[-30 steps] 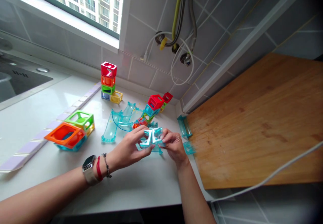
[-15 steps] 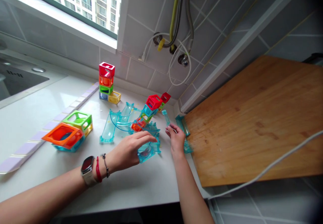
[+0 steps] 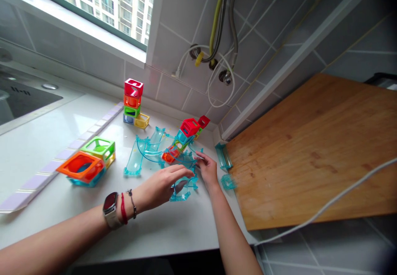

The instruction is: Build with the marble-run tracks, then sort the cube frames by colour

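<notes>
I see the left hand (image 3: 166, 182) curved over a clear blue piece (image 3: 180, 197) on the counter (image 3: 149, 233), the right hand (image 3: 207, 168) at a blue track (image 3: 195, 146) — whether either grips, I can't tell. One cube tower (image 3: 132, 102) stands built; a loose channel (image 3: 223, 157) lies unattached.

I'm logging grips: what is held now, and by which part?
The right hand appears to pinch a clear blue track by its near edge. The left hand curls over a clear blue piece; its grip is unclear.
</notes>
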`<action>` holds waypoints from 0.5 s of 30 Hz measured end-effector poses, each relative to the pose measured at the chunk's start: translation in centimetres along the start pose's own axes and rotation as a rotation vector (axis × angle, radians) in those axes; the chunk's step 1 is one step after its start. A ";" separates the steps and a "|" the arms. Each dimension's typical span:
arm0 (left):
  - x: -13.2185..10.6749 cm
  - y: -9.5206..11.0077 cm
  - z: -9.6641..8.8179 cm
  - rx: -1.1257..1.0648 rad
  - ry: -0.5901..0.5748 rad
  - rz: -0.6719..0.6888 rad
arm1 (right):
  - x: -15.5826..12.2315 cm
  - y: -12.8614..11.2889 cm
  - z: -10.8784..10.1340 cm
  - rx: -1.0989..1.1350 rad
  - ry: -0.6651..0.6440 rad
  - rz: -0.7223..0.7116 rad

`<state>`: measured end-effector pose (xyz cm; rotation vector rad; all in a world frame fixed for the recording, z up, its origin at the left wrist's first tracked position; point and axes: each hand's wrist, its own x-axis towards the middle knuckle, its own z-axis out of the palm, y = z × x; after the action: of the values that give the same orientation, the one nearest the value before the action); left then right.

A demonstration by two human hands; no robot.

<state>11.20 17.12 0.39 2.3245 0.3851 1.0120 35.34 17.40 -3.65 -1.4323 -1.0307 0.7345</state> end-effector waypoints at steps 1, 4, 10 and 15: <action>0.0 0.0 0.0 -0.003 -0.004 -0.003 | -0.1 -0.1 -0.1 -0.021 0.007 -0.014; 0.1 0.0 -0.2 -0.017 -0.015 -0.022 | -0.3 -0.4 -0.4 -0.070 0.053 -0.048; 0.2 0.4 -0.7 -0.032 0.027 -0.063 | -0.6 -0.7 -0.4 -0.050 0.083 -0.072; 0.5 -0.1 -1.7 -0.014 0.246 -0.015 | -0.9 -1.0 -0.1 0.019 0.081 -0.086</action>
<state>10.29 18.06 1.51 2.1866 0.4893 1.2938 34.89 16.54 -2.73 -1.3814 -1.0136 0.6178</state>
